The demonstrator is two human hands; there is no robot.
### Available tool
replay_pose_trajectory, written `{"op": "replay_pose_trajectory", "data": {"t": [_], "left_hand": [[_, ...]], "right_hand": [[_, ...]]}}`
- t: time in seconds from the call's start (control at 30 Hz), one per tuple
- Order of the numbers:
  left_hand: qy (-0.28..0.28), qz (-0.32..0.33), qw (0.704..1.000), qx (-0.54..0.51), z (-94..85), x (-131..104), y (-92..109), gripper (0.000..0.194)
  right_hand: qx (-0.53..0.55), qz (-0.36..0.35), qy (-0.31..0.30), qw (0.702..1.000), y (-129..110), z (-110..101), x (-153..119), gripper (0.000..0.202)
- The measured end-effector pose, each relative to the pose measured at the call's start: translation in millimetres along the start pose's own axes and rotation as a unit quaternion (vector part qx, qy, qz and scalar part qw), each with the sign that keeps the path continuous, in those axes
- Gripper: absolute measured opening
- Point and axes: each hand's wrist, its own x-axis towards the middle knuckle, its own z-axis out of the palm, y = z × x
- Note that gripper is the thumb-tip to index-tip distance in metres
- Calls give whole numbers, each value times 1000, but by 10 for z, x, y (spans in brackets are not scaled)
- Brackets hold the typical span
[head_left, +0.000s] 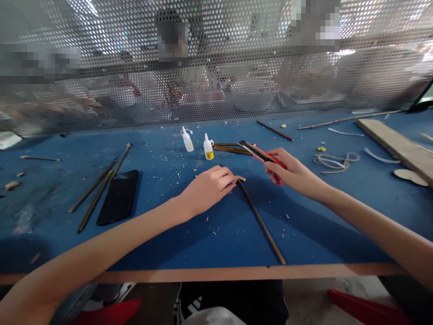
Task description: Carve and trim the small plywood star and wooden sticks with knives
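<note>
My right hand (287, 169) is wrapped around the red handle of a utility knife (259, 152). Its blade is out and points up to the left, above the table. My left hand (211, 187) is low over the blue tabletop, fingers closed on a small pale wooden piece (241, 179) that pokes out past the fingertips; the rest of the piece is mostly hidden under the hand. A thin brown stick (262, 221) runs from beside those fingertips toward the table's front edge. Just beyond my left hand stand two small white glue bottles (209, 148), one with a yellow label showing clearly.
To the left lie a black phone (118, 197) and several brown sticks (95, 198). More sticks (232, 148) lie behind the bottles. On the right are tangled string (334, 161) and a wooden board (399, 146). A perforated metal screen (216, 81) closes off the back; wood shavings are scattered around.
</note>
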Motion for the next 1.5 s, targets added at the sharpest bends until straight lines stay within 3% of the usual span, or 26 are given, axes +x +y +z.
{"op": "replay_pose_trajectory", "data": {"t": [0.07,0.17,0.33,0.5,0.6,0.7,0.8,1.03,1.17,1.33,1.5], "left_hand": [[-23,5,998,-50,17,87,-35,28],[-53,1,994,-96,41,141,-105,32],[-68,21,993,-95,71,126,-156,32],[6,20,1000,2,55,105,172,27],[6,2,999,44,3,148,317,32],[-20,-103,992,75,-30,235,221,30],[-69,-147,986,49,1,294,62,29],[-51,-122,991,29,103,321,57,16],[-53,-104,993,-22,85,360,-48,18],[-14,-99,994,-48,156,366,-142,21],[2,-126,991,-46,234,352,-112,16]], "right_hand": [[23,-11,2,1000,122,-13,10,34],[-28,-21,-5,999,226,6,-29,37],[-138,-16,-7,990,169,-5,-92,36],[-59,-27,43,997,201,-57,-25,32],[26,-30,72,997,251,-76,26,33],[49,-29,84,995,255,-83,33,33],[31,-39,82,995,229,-77,8,31],[20,-39,83,996,125,-89,-29,28],[-11,-28,30,999,143,-223,-112,28],[-82,-24,-48,995,349,-373,-296,32],[-140,-7,21,990,312,-303,-374,37]]}}
